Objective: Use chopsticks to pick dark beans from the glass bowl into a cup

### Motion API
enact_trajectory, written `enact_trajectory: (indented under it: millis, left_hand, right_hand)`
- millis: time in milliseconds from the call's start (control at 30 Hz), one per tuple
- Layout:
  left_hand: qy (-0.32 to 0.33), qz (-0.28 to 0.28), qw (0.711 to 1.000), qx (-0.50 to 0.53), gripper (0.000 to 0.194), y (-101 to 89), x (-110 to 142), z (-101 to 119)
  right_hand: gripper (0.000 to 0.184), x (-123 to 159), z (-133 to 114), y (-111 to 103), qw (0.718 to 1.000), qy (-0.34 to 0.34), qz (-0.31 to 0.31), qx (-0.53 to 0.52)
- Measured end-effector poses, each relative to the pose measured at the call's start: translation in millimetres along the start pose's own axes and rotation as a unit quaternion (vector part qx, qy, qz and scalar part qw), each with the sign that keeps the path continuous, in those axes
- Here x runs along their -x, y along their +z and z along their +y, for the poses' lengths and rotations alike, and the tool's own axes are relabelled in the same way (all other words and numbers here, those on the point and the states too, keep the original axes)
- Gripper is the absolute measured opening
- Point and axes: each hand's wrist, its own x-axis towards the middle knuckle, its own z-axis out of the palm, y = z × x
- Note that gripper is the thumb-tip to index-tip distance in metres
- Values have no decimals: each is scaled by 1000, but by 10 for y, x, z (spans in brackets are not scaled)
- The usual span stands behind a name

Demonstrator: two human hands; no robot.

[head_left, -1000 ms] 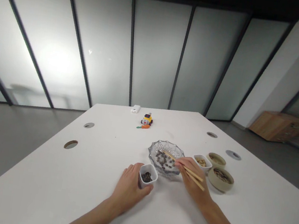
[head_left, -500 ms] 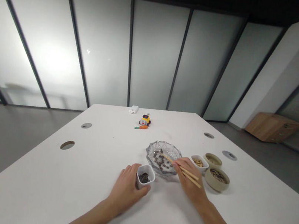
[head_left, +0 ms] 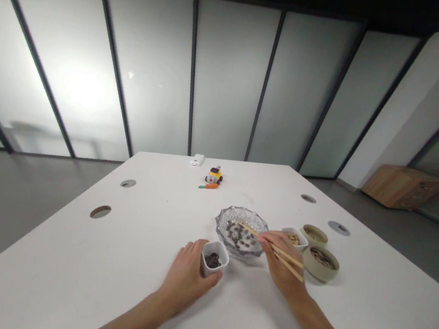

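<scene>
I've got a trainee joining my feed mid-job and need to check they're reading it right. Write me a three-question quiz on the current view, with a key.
1. What is the left hand holding?
2. True or false: the right hand holds chopsticks that reach over the glass bowl.
3. Which lies nearest the yellow toy vehicle?
A) the wooden cabinet
B) the orange-and-green piece
C) the glass bowl

Key:
1. A small white cup with dark pieces in it.
2. True.
3. B.
</scene>
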Motion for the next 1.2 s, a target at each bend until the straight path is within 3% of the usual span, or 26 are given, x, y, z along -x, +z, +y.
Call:
enact_trajectory:
  millis: [267,600,1000,1100,1200]
  left_hand:
    - [11,7,1000,7,32,24,3,-21]
    - [9,6,1000,13,34,18,-2,-9]
    - [11,7,1000,8,32,20,-2,-16]
    - [9,3,1000,3,34,17,-3,-21]
    - [4,-2,1000,-5,35,11,-2,-18]
  right_hand:
    - [21,0,-55,81,994,-21,-73,-74]
    - [20,-7,-103,55,985,-68,-150,-42]
    - [31,-27,-91,37,998,17,-29,-46]
    - [36,-78,-108,2,994,84,6,-65]
    - [40,-121,-131,-27,964,182,35,-189]
